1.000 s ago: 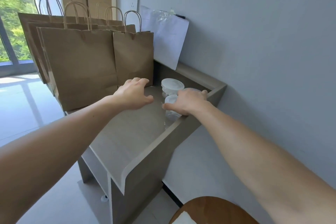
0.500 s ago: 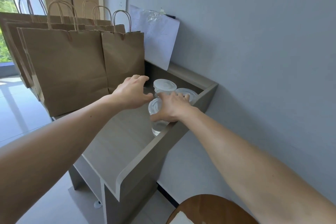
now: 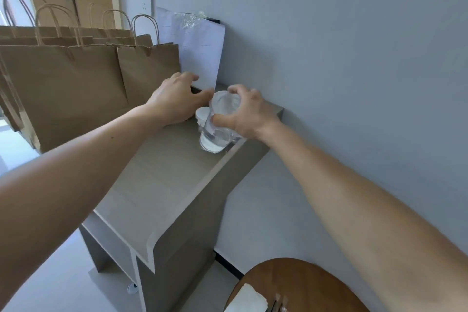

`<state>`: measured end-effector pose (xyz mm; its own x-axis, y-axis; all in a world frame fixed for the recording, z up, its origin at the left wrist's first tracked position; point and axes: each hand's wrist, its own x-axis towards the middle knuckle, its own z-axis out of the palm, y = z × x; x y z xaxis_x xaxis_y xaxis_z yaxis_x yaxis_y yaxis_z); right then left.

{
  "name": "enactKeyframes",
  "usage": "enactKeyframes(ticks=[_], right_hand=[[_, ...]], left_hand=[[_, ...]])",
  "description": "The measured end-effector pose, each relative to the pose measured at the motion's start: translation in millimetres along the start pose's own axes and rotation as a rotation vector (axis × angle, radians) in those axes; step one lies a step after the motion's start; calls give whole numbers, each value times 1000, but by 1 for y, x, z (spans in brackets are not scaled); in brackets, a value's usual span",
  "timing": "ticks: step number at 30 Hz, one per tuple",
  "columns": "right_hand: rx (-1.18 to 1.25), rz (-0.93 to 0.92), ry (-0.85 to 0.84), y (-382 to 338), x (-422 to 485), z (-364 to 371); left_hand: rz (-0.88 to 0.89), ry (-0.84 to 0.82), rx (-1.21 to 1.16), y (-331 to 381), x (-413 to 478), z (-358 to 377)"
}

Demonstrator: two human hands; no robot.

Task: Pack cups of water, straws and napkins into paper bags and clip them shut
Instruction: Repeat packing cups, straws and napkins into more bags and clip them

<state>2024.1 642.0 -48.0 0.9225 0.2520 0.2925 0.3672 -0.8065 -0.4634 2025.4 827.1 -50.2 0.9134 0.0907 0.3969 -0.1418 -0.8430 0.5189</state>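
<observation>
My right hand grips a clear lidded cup of water and holds it tilted just above the grey shelf unit. Under it, another lidded cup stands on the shelf, and a third one shows behind. My left hand hovers open, fingers spread, just left of the cups and in front of a small brown paper bag. A larger brown bag stands to its left, with several more behind.
A white sheet in a plastic sleeve leans on the grey wall behind the cups. A round wooden table at the bottom carries white napkins. The shelf has raised side edges.
My right hand closed on a cup and lifted it off the shelf, tilting it. My left hand moved forward toward the small bag. The view shifted right.
</observation>
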Motion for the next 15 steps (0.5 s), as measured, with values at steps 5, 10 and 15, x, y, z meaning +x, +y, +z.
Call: enactKeyframes(ticks=[5,10,15], right_hand=[[52,100,165,44,-35,-69],[-64,259,205,110,-100,-117],[-163,482,155,187,-188,-133]], left_hand=[[109,19,-64,56,13,12],[212,-142,-22,113,-1,66],[305,-334,9,168,-41,143]])
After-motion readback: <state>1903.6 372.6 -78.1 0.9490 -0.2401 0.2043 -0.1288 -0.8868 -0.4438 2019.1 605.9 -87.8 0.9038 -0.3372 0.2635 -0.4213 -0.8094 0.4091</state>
